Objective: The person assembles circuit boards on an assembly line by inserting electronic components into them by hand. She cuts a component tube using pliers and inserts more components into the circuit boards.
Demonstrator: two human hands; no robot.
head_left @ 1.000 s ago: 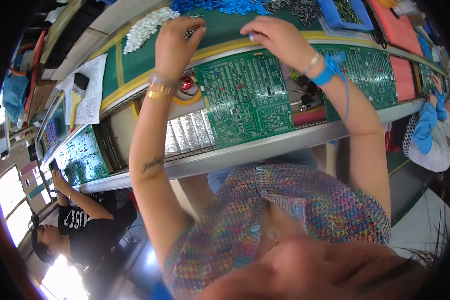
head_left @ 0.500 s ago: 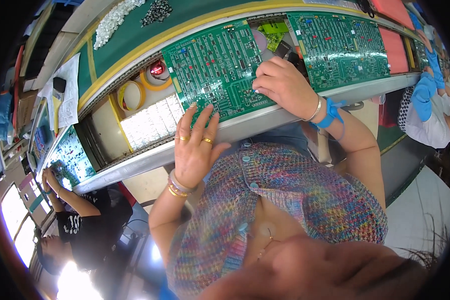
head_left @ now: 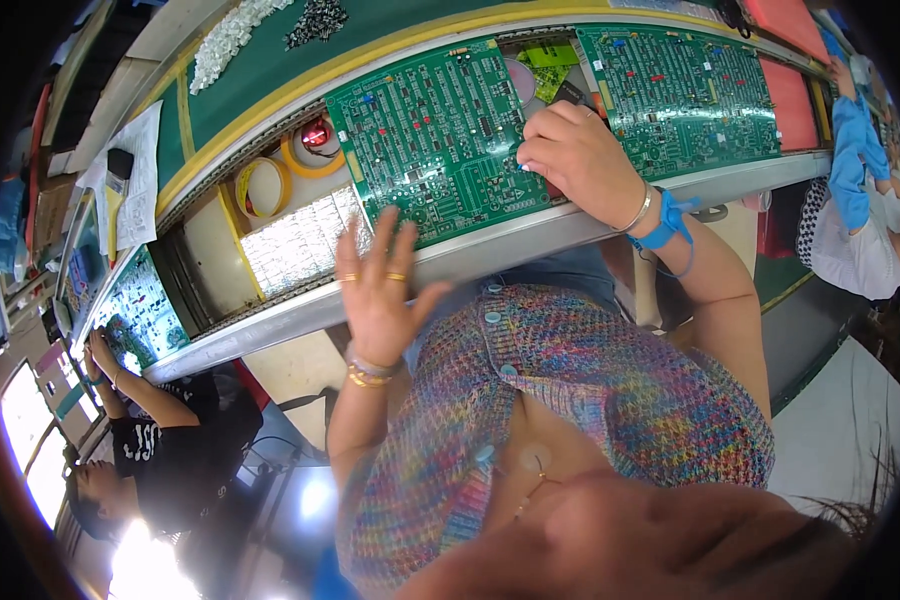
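Observation:
A green circuit board [head_left: 440, 130] set with small parts lies across the conveyor rails in front of me. My left hand [head_left: 378, 295], with rings on its fingers, is at the board's near left corner. Its fingers are spread and slightly blurred, and nothing is in it. Over the board's right edge is my right hand [head_left: 588, 165], wearing a blue wrist strap [head_left: 665, 222]. Its thumb and fingers are pinched together. Whatever they hold, if anything, is hidden. A second green circuit board [head_left: 680, 100] lies to the right of that hand.
Metal conveyor rail [head_left: 500, 245] runs along the near side. Tape rolls [head_left: 263, 190] and a silvery sheet [head_left: 300, 245] lie left of the board. White parts [head_left: 232, 45] and black parts [head_left: 316, 22] are heaped beyond. A co-worker [head_left: 175, 440] handles another board [head_left: 140, 315] at left.
My left hand has drawn back from the board's near left corner, its fingers spreading. My right hand has shifted a little to the right, its fingers still pinched.

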